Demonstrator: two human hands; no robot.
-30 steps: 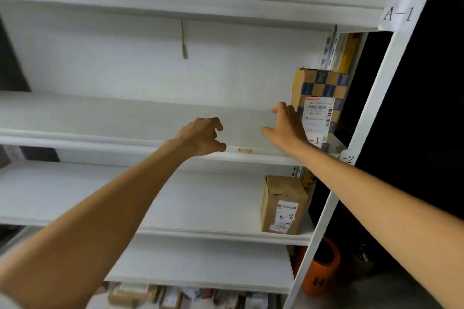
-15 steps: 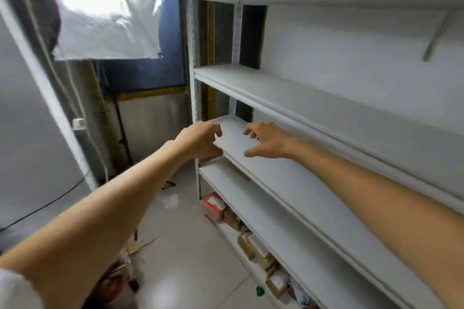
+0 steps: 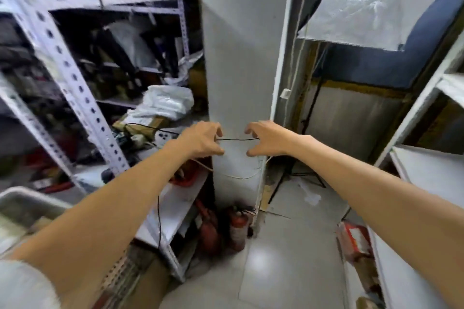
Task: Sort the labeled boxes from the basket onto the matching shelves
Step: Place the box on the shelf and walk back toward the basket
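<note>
Both arms are reaching straight out toward the grey pillar, with the left hand and the right hand hovering side by side, close together in front of it. The fingers of each hand are curling loosely toward the other, slightly spread and gripping nothing. The grey basket is sitting well left of the pillar, and the white shelves are standing to its right.
</note>
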